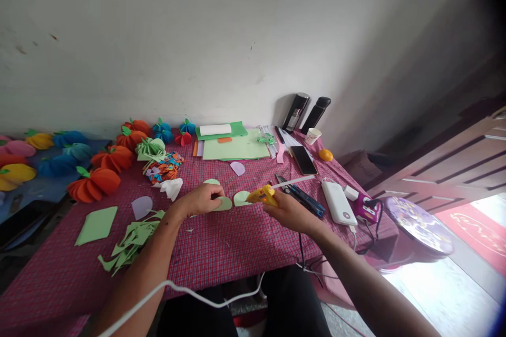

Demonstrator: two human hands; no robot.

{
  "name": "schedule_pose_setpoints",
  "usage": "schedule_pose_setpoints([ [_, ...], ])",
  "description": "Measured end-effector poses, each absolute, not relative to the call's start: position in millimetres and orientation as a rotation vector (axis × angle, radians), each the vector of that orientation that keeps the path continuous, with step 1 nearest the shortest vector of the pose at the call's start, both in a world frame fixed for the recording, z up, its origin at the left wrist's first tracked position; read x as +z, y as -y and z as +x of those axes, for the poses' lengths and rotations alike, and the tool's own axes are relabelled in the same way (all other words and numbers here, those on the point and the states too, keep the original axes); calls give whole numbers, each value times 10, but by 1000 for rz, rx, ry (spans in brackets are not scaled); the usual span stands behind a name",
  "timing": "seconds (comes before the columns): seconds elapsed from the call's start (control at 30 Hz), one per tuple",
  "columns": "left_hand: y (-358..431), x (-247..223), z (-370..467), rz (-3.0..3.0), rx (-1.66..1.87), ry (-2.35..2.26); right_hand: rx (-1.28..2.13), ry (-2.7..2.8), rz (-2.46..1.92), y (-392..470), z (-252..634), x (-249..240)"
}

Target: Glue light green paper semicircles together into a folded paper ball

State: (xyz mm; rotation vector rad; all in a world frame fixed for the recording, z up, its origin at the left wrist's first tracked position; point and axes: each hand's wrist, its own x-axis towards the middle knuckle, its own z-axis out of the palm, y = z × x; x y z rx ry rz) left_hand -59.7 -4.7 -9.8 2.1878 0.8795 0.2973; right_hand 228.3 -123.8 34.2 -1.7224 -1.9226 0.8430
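A light green paper piece (pixel 224 204) with a rounded edge is pinched in my left hand (pixel 203 199). My right hand (pixel 285 210) is wrapped round a yellow glue gun (pixel 261 196), from whose back a long whitish stick (pixel 296 182) sticks out. The gun's nozzle points left, over another rounded green piece (pixel 241 199) lying on the cloth between my hands. One more green piece (pixel 211 182) lies just behind my left hand. A small lilac paper piece (pixel 237 168) rests farther back on the checked cloth.
Paper pumpkins (pixel 95 184) and green paper strips (pixel 132 239) lie left. Green sheets (pixel 237 148) lie at the back. To the right are pliers (pixel 304 198), a phone (pixel 303 160), a white power bank (pixel 339 202), a paper cup (pixel 312 136) and two dark bottles (pixel 296 111).
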Motion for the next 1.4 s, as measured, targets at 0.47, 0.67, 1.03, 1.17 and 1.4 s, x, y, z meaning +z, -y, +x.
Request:
schedule_pose_setpoints([
  [0.47,35,-43,-556,2040,512,-870,786,1448,-1975,1504,3670,179],
  [0.67,10,-167,-388,1922,465,-964,485,1879,-2161,1298,3807,104],
  [1.03,-19,-165,39,1991,447,-1063,-29,2055,-2532,1325,3577,347],
  [1.17,-40,-186,78,2038,440,-1021,21,1966,-2187,1221,3122,569],
  [1.4,-27,-174,74,2012,417,-1010,489,2113,-1839,675,2205,324],
])
